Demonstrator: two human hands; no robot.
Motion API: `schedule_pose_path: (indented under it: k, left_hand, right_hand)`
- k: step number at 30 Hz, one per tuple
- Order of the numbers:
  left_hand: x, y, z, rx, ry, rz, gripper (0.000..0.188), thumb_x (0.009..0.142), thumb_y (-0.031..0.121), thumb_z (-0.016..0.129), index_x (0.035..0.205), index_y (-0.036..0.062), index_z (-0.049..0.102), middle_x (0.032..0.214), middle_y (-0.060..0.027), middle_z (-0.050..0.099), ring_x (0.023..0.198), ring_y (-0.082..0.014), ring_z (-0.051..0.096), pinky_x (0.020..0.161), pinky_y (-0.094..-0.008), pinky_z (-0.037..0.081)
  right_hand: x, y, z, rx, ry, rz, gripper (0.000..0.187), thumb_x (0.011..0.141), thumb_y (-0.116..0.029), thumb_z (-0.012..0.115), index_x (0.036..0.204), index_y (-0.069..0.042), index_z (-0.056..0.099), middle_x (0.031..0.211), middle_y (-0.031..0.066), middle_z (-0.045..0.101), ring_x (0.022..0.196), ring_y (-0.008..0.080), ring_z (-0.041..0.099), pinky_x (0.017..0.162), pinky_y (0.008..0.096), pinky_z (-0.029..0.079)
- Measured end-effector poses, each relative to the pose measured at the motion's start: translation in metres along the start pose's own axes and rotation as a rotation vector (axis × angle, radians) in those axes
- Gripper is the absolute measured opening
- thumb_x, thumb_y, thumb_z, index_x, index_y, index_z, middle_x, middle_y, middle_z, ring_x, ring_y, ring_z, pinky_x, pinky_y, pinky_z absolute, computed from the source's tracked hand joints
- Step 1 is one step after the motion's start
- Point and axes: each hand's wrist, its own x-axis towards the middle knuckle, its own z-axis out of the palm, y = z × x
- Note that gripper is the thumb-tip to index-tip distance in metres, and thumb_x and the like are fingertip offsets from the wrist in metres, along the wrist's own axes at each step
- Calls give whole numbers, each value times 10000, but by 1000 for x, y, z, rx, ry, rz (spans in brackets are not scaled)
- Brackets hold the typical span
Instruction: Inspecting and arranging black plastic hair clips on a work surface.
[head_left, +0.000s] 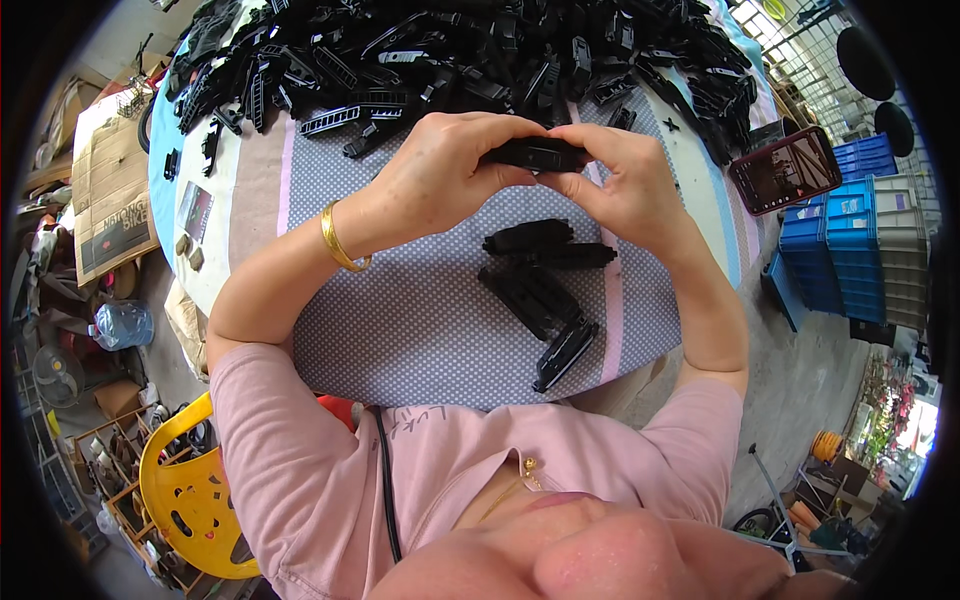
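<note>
Between both hands I hold a black plastic part (540,154), long and narrow, above the cloth-covered table. My left hand (455,165), with a gold bangle on its wrist, pinches one end. The other end is gripped by the thumb and fingers of my right hand (625,180). Below them a small group of black plastic pieces (540,300) lies on the dotted cloth, some overlapping. Beyond my hands spreads a large heap of black plastic parts (400,70), several of them ladder-like strips. What exactly the parts belong to I cannot tell.
A phone (787,170) with a lit screen stands at the table's right edge. Blue and grey crates (830,250) are stacked on the floor to the right. A yellow chair (190,490) is at the lower left, and a cardboard box (110,190) stands left of the table.
</note>
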Motion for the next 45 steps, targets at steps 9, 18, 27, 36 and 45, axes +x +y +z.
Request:
schedule_pose_path:
  k: [9, 18, 27, 36, 45]
  left_hand:
    - [-6, 14, 6, -202, -430, -113, 375, 781, 158, 693, 1121, 28, 603, 932, -115, 645, 767, -208, 606, 668, -294, 495]
    - [-2, -28, 17, 454, 38, 58, 341, 725, 141, 690, 1043, 56, 602, 1056, -83, 568, 945, -258, 514, 831, -341, 463]
    - [5, -30, 10, 248, 25, -99, 222, 750, 93, 665, 965, 41, 643, 895, -88, 621, 867, -243, 553, 743, -309, 481]
    - [6, -29, 9, -712, 54, -348, 283, 821, -84, 543, 1063, 36, 628, 1019, -56, 621, 937, -143, 609, 812, -261, 529]
    - [8, -7, 0, -768, 24, -556, 350, 820, -124, 492, 1118, 16, 612, 1049, -131, 622, 843, -185, 660, 780, -274, 556]
  right_hand:
    - [8, 34, -22, 396, -35, 263, 331, 799, -179, 691, 1072, -5, 627, 947, 72, 669, 851, 123, 625, 752, 241, 492]
    - [5, 34, 9, -320, -62, 3, 327, 726, -203, 719, 1004, -46, 646, 845, 80, 636, 787, 226, 576, 687, 317, 468]
    - [6, 41, -18, 296, -24, 345, 263, 881, -117, 588, 1111, 11, 605, 920, 51, 647, 814, 121, 629, 732, 217, 508]
    - [6, 18, 1, 629, -180, 356, 249, 892, -98, 569, 1129, -37, 618, 905, 35, 624, 739, 95, 607, 669, 205, 505]
    - [3, 9, 8, 539, -71, 223, 232, 904, -104, 552, 1114, -26, 615, 911, 43, 584, 795, 99, 591, 674, 209, 514]
